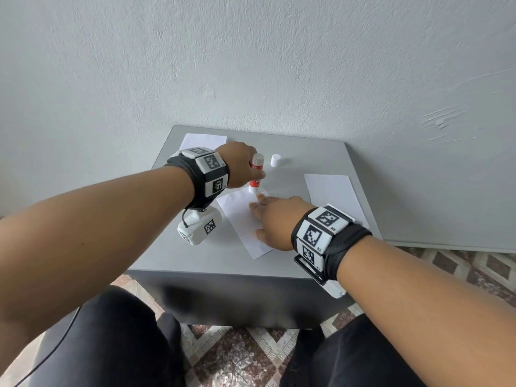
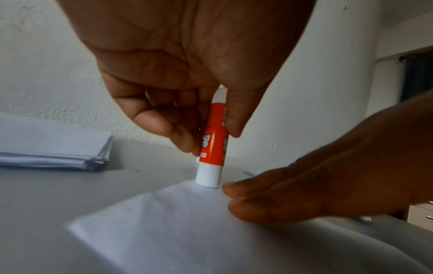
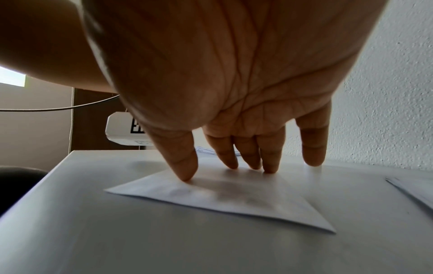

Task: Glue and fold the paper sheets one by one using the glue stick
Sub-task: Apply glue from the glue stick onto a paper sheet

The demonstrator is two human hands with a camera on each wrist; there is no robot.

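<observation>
Pressing my right hand [image 1: 275, 219] flat on the paper sheet [image 1: 240, 219] nearest me, I keep my fingers [image 3: 185, 163] straight and spread, their tips pinning it to the grey table [image 1: 279, 263]. Just beyond those fingertips, my left hand [image 1: 238, 169] pinches the glue stick [image 1: 256, 174] between thumb and curled fingers, holding it nearly upright with its white lower end touching the sheet's far corner. Whether that end is the glue itself I cannot tell, but the white cap [image 1: 275, 160] stands apart on the table behind it, so the stick is open. I judge I am only starting to glue this sheet: it lies flat and unfolded, and no smear of glue shows on it. To my right a second sheet [image 1: 332, 196] lies near the table's edge; I cannot tell whether it is already folded or waiting. Farther off on my left, near the wall, sits a stack of papers [image 2: 53, 148], several layers thick in the left wrist view. Left to do, by my reckoning: spread the glue, fold this sheet, then work through the rest.
</observation>
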